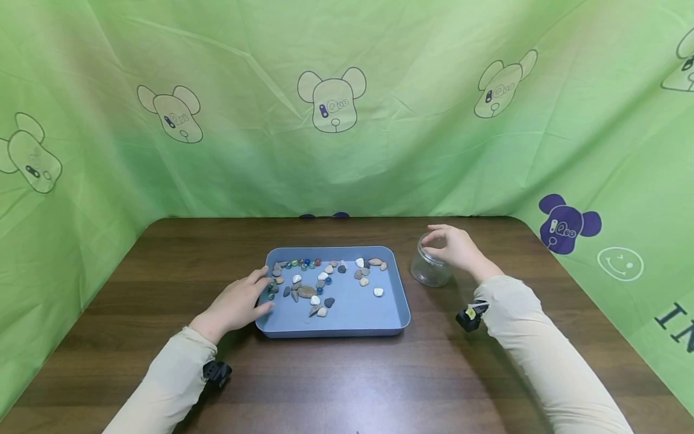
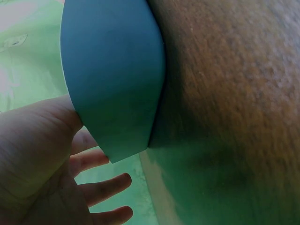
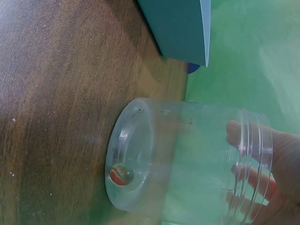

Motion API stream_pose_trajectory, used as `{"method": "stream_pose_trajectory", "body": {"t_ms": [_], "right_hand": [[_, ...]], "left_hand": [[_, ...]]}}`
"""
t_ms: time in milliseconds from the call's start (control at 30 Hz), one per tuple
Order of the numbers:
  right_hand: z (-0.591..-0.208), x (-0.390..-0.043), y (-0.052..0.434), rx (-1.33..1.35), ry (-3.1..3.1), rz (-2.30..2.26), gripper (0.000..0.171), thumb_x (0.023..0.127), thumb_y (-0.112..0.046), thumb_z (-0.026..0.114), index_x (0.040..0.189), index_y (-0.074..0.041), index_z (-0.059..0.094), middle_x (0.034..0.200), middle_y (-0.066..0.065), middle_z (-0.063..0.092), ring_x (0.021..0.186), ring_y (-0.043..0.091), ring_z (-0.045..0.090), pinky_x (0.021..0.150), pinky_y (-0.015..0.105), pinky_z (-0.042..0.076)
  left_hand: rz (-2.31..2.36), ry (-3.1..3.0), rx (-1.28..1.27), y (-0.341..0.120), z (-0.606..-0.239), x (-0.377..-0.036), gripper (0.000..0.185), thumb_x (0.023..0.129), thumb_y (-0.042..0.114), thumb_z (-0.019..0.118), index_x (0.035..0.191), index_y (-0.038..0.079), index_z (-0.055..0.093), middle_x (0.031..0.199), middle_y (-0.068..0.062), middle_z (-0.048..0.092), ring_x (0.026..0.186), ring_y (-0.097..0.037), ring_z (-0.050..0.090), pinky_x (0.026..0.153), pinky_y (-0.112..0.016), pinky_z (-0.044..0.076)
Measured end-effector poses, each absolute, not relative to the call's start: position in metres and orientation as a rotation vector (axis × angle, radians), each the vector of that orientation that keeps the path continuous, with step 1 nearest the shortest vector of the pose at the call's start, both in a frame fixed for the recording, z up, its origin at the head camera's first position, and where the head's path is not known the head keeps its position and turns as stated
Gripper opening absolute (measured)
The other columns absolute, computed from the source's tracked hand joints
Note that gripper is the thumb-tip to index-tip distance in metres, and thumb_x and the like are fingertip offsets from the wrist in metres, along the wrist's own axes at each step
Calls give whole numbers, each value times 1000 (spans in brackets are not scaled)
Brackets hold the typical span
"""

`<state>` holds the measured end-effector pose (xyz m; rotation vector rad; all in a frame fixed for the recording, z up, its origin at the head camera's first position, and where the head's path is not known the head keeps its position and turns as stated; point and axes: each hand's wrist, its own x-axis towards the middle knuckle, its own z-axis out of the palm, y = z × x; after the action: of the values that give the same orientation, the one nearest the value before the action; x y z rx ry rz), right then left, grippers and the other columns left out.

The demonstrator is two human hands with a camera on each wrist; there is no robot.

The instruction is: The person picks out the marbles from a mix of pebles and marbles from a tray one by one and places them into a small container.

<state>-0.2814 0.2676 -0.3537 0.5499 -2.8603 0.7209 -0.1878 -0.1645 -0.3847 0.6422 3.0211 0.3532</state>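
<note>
A shallow blue tray lies on the table with small stones and glass marbles spread over it. My left hand rests at the tray's left rim, fingers loosely extended and thumb reaching over the edge. In the left wrist view the tray wall hides part of that thumb. To the right of the tray stands a clear jar without a lid. At its mouth is my right hand, fingertips just inside the rim and spread apart. One orange-and-clear marble lies on the jar's bottom.
Under everything is a dark brown wooden table. Green printed cloth hangs behind it and at both sides. A white stone lies alone toward the tray's right side, and a large brown stone sits left of the middle.
</note>
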Motion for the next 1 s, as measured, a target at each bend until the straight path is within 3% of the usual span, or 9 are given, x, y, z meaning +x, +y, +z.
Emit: {"method": "stream_pose_trajectory", "body": {"t_ms": [533, 1000], "right_hand": [[-335, -275, 262, 520, -2856, 755, 18, 82, -11, 67, 97, -1, 70, 134, 25, 51, 126, 46, 44, 106, 54, 33], [-319, -274, 223, 645, -2811, 778, 17, 83, -12, 67, 97, -2, 70, 135, 22, 51, 117, 42, 54, 94, 49, 47]], "left_hand": [[359, 3012, 624, -164, -384, -188, 51, 90, 28, 60, 130, -1, 51, 146, -23, 37, 126, -41, 46, 102, -56, 39], [361, 3007, 615, -164, -384, -188, 51, 90, 28, 60, 131, 0, 51, 146, -23, 36, 127, -41, 45, 102, -56, 38]]}}
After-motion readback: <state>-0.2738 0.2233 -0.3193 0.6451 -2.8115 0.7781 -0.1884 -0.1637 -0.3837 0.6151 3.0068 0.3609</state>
